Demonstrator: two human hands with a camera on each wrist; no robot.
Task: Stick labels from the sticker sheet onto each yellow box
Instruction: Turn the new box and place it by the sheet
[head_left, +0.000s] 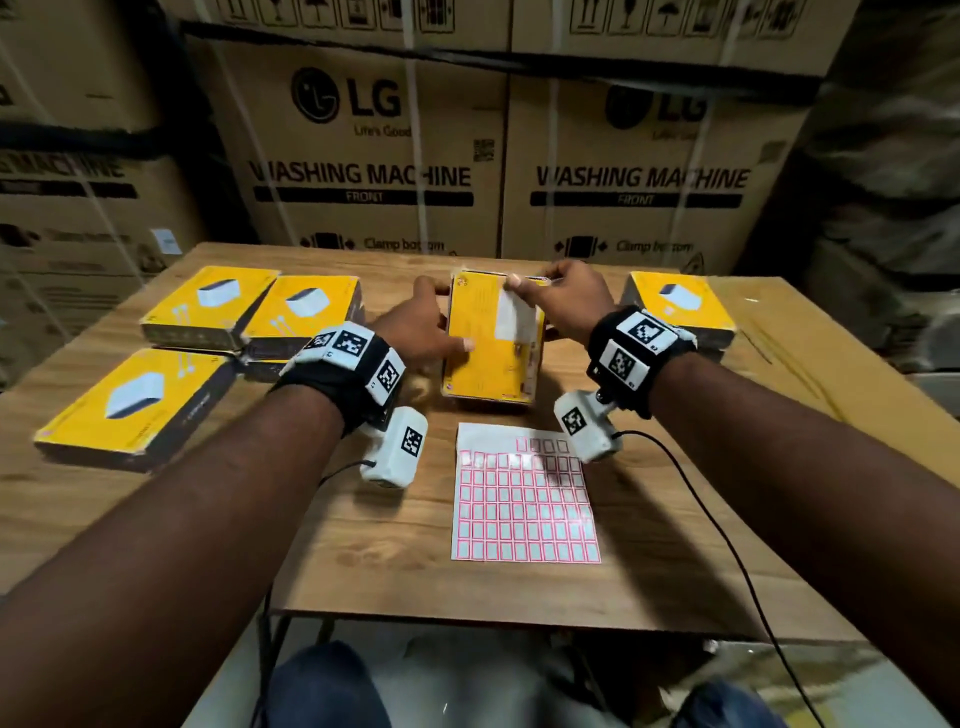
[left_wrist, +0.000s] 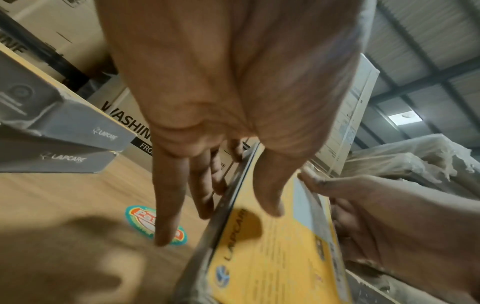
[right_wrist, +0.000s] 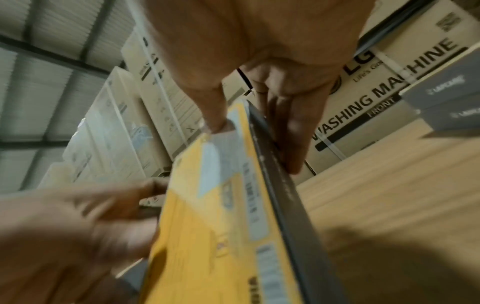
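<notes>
Box print: we cannot read the fine text on the held box (head_left: 485, 353); it is blurred in every view.
Left fingers: we lose them behind the box's far left edge in the head view, under the left hand (head_left: 423, 325).
Sheet (head_left: 524, 499): the right wrist camera (head_left: 587, 426) covers its top right corner.
Sticker (left_wrist: 155, 225) on table: a finger hides its middle.

Stacked cardboard cartons (head_left: 363, 150) printed "LG WASHING MACHINE" are rising behind a wooden table (head_left: 395, 566); a ceiling light (left_wrist: 405, 119) is glowing under the corrugated roof (left_wrist: 441, 41)
</notes>
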